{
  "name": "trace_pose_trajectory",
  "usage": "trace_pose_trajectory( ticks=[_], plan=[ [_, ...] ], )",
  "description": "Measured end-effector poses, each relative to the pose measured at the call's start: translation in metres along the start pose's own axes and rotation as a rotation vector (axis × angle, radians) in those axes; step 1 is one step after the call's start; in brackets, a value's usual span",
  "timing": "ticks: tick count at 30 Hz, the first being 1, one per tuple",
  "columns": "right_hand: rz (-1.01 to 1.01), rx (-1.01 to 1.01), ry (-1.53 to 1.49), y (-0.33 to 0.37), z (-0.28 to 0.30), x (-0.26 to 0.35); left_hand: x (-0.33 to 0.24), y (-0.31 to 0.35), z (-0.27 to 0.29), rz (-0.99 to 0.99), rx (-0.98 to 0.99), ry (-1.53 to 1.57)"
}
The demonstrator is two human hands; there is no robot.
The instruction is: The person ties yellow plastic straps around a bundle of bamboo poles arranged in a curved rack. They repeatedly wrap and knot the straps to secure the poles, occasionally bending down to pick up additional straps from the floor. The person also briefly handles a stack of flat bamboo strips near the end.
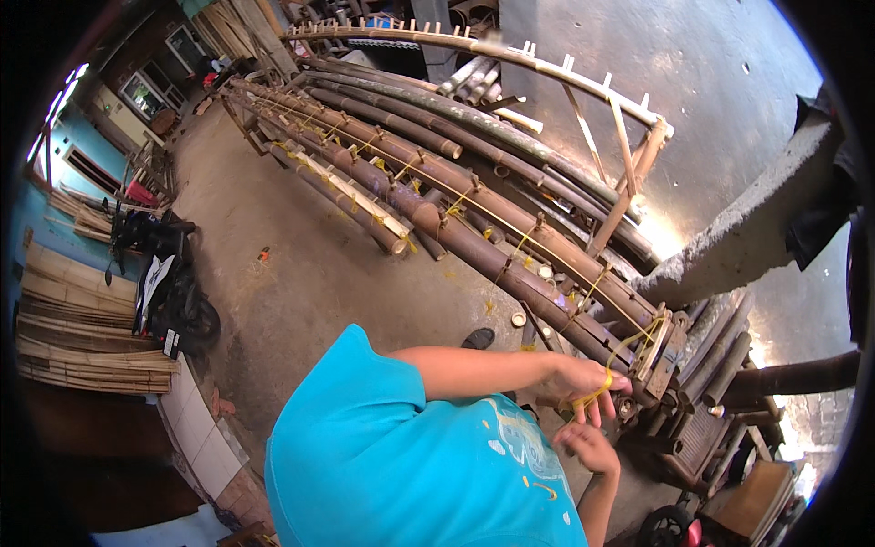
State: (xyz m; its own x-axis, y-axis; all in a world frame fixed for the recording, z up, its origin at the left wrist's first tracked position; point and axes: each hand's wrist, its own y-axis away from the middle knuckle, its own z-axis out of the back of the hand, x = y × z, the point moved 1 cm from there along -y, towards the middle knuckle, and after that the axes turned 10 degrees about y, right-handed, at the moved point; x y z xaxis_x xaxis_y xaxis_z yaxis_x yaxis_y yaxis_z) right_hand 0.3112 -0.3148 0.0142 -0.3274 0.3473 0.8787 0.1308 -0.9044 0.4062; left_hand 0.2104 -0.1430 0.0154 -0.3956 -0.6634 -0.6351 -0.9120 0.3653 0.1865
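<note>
Left hand (576,377) gripping yellow strip (597,395), right hand (591,446) grip unclear, bamboo poles (478,252) ahead, motorbike (179,305) left

Left arm (492,369) outstretched, right hand (591,445) curled

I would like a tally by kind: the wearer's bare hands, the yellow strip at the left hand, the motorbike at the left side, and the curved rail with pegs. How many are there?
Bare hands: 2 (left hand, right hand)
Yellow strip: 1
Motorbike: 1
Curved rail: 1
Total: 5
</note>
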Motion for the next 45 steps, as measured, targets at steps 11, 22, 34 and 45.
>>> trace_pose_trajectory(
  ticks=[11,22,34,45],
  plan=[
    [-0.036,-0.231,-0.309,-0.01,0.023,-0.007,-0.002,-0.004,0.008,0.031,0.044,-0.009],
    [0.076,-0.404,-0.629,-0.039,0.014,0.012,-0.016,0.008,-0.006,-0.078,-0.07,0.0],
    [0.438,-0.522,0.32,-0.044,0.037,0.045,0.025,-0.015,0.016,0.045,0.026,0.039],
    [0.076,-0.578,-0.338,-0.039,0.048,-0.013,0.024,0.002,0.009,0.04,-0.223,-0.275]
  ],
)
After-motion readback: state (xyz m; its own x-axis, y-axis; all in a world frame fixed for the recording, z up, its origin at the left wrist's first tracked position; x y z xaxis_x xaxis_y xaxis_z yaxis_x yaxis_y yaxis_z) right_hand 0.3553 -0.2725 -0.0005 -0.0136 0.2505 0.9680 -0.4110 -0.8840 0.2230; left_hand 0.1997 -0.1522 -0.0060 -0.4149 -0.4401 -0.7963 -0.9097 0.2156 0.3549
